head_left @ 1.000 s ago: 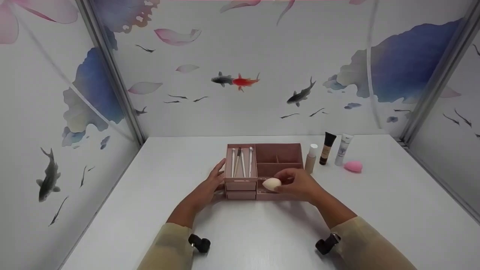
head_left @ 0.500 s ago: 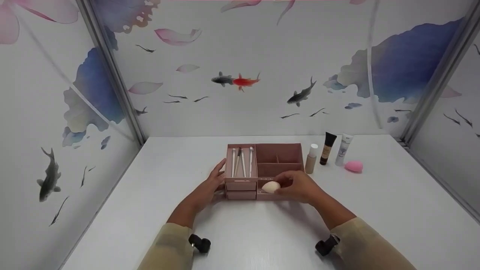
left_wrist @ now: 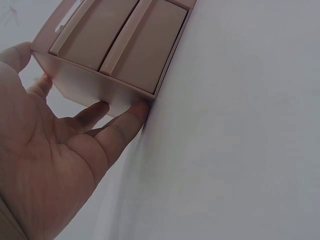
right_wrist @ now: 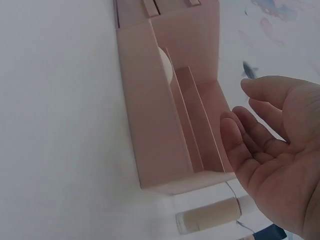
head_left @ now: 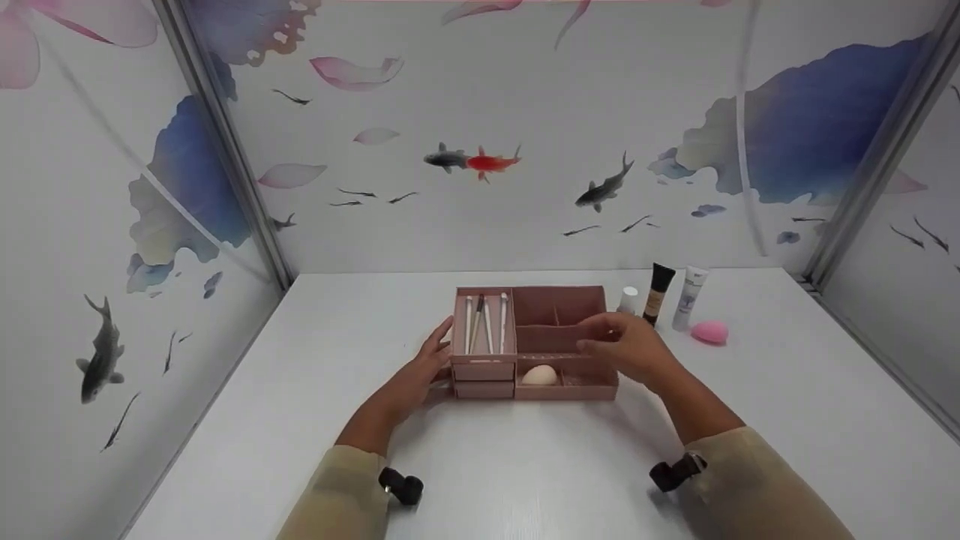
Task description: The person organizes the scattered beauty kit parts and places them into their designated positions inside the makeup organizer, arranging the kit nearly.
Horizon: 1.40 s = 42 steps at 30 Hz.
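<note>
A pink desktop organizer (head_left: pixel 571 392) stands on the white table, with drawers at its lower left. Against its left side rest the spread fingertips of my left hand (head_left: pixel 415 376), also seen in the left wrist view as a hand (left_wrist: pixel 60 145) with its palm off the wall. A cream makeup sponge (head_left: pixel 540 375) lies in the front compartment, partly hidden by the front wall. Over the organizer's right part hovers my right hand (head_left: pixel 631 349), holding nothing, its fingers loosely bent in the right wrist view. Several slim brushes (head_left: pixel 486 324) lie in the top left tray.
A foundation bottle (right_wrist: pixel 210 215) stands close to the organizer's right side; the hand partly hides it in the head view. Farther right are a black-capped tube (head_left: pixel 657 294), a white tube (head_left: pixel 688 298) and a pink makeup sponge (head_left: pixel 709 332). Patterned panels surround the table.
My right hand has let go of the cream sponge, which now lies in the front compartment. That hand has moved up and to the right. My left hand has stayed in place.
</note>
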### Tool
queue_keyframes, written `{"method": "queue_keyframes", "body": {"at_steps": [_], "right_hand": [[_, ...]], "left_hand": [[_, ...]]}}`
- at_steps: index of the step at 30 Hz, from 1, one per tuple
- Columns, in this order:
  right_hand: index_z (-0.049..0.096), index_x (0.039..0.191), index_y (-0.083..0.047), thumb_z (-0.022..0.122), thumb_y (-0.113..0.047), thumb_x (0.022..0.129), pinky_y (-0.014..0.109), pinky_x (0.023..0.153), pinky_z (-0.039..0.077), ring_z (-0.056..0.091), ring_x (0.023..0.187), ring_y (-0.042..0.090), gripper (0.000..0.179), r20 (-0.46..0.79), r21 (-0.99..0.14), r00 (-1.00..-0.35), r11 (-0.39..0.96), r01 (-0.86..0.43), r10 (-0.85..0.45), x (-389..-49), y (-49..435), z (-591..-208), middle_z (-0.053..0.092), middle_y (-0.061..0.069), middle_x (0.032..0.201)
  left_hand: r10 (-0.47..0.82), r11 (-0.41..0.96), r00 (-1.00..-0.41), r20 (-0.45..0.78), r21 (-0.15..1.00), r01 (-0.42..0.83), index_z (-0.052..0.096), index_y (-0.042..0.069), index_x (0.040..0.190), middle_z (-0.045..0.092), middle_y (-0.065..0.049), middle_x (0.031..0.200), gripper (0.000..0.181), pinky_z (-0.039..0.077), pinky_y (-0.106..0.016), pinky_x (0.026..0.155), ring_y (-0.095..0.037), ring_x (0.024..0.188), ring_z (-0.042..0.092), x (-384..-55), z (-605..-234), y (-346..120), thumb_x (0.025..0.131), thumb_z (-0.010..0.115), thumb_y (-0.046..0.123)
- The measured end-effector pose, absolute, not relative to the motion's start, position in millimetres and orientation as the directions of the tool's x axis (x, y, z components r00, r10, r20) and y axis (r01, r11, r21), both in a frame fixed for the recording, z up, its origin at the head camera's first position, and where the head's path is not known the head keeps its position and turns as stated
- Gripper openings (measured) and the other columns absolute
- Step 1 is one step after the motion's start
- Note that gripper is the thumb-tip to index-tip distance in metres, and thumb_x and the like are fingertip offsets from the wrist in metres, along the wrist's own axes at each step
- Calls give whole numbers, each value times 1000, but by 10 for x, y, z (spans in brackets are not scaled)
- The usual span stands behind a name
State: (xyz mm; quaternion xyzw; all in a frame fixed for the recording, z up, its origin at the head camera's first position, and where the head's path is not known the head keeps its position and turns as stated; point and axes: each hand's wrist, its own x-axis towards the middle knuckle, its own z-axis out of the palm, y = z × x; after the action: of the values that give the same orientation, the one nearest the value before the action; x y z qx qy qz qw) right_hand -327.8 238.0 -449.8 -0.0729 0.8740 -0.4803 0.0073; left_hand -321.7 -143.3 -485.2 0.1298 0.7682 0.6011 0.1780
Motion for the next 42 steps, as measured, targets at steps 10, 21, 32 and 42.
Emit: {"method": "queue_keyframes", "body": {"at_steps": [10,21,32,42], "right_hand": [[71,134,-11,78,-36,99,27,83,62,68,102,20,43,108,-891,-993,447,-76,46,-3391,2777,-4486,70,10,121],[68,137,-13,71,-45,102,23,86,62,70,112,25,48,89,-892,-965,451,32,245,-3460,3147,-4520,67,12,129],[60,148,-18,67,-44,105,18,90,61,67,117,21,51,-38,-923,-903,332,196,427,-3529,3661,-4630,59,-1,130],[56,152,-19,65,-49,105,11,85,52,63,120,20,57,-90,-914,-880,313,259,466,-3498,3938,-4776,59,-2,134]], "left_hand": [[425,221,-898,-111,975,-16,10,67,162,16,-6,180,58,32,-66,128,-48,162,29,-3200,-4866,-1436,112,39,61],[437,208,-893,-110,978,-19,11,69,161,15,-5,180,57,33,-65,128,-45,163,28,-3224,-4878,-1431,112,39,62],[416,230,-901,-118,973,-21,12,71,159,19,-2,180,55,33,-64,128,-41,164,29,-3199,-4856,-1425,112,38,62],[424,224,-898,-118,974,-22,11,69,161,19,-3,180,56,34,-64,128,-41,163,30,-3209,-4858,-1428,112,38,62]]}}
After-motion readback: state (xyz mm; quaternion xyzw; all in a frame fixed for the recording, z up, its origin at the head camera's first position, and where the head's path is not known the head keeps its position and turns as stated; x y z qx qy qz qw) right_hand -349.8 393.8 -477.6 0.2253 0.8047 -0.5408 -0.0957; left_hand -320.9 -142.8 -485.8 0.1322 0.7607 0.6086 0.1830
